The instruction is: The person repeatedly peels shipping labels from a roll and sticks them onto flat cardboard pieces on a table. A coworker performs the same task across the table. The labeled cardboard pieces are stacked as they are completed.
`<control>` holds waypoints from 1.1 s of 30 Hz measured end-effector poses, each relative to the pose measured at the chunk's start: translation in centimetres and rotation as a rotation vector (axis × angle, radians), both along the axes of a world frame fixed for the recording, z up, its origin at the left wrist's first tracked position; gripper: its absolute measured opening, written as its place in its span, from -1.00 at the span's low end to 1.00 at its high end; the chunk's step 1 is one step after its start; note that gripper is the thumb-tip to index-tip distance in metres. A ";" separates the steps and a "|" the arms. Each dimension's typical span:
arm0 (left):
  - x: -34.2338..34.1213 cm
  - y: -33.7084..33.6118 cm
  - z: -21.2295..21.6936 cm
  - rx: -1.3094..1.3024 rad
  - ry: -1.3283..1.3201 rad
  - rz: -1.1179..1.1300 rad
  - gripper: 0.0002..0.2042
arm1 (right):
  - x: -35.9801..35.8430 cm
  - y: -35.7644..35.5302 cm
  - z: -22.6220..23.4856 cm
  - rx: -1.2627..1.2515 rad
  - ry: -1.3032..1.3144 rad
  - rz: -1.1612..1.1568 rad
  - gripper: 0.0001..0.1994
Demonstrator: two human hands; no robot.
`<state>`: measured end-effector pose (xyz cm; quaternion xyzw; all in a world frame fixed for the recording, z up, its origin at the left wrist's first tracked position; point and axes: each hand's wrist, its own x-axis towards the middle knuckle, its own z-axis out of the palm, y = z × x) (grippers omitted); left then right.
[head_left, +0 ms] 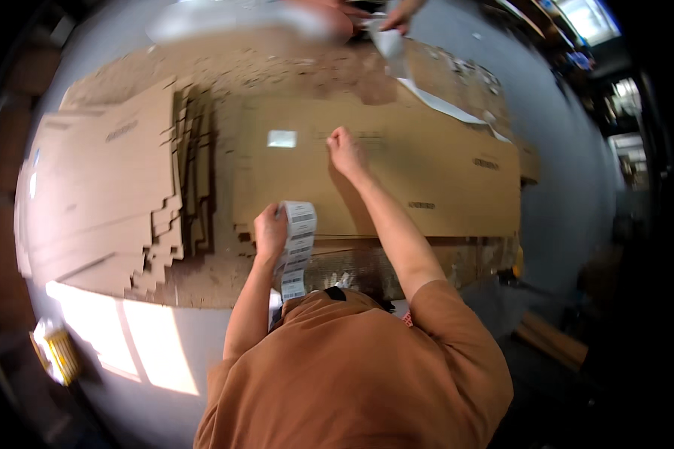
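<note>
My left hand (271,230) is closed on the upper end of a strip of printed white labels (298,239), which hangs down toward my body. Above the middle of a flat brown cardboard sheet (442,168), the fingers of my right hand (346,152) are pinched together. Whatever they may hold is too small to make out. To the left of that hand, a white label (281,138) lies on the sheet's surface. The sheet is the top one of a stack on the worktable.
Another stack of flattened cardboard (112,172) stands on the left. Across the worktable (277,75), another person's hand (403,13) touches a long white strip (434,99) trailing to the right. A yellow-and-white package (56,352) is at lower left. Scraps lie along the far right edge.
</note>
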<state>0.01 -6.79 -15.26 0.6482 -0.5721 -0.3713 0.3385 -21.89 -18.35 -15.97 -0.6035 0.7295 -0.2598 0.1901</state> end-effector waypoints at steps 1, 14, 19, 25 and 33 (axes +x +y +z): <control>0.3 -0.1 -0.7 0.051 -0.057 -0.001 -0.81 | -1.3 1.9 0.5 -0.020 -0.032 -0.024 -0.83; 0.0 -0.1 -3.0 -0.043 -0.109 0.031 -0.79 | -37.5 30.2 2.3 0.136 0.331 -0.947 -0.58; -0.4 0.0 -3.3 -0.015 -0.169 0.083 -0.80 | -43.7 30.8 3.5 0.252 0.289 -1.007 -0.54; -1.4 0.2 -2.9 -0.001 -0.204 0.123 -0.81 | -47.0 28.9 3.7 0.405 0.248 -0.937 -0.49; -3.3 0.9 -0.9 0.056 -0.267 0.076 -0.84 | -53.6 30.7 1.3 -0.006 0.515 -0.844 -0.63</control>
